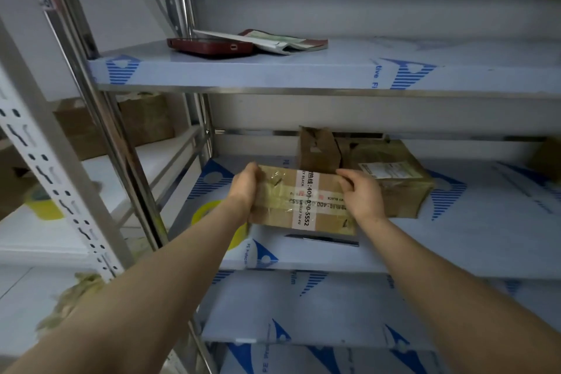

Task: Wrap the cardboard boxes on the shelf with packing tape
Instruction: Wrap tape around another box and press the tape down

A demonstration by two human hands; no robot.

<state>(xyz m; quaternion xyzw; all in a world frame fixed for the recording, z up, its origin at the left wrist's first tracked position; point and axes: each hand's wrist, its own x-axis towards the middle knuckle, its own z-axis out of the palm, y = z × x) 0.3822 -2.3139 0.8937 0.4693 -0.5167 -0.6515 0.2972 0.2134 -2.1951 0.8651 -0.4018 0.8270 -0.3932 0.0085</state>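
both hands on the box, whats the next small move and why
Probably lower the box onto the shelf: both the left hand and right hand grip its ends, so neither is free for the yellow tape roll lying under the left wrist.

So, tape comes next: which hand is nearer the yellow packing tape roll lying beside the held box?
Left. The left hand grips the taped brown cardboard box at its left end, beside the yellow packing tape roll; the right hand grips its far end.

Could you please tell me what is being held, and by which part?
The taped cardboard box: the left hand grips its left end, the right hand its right end.
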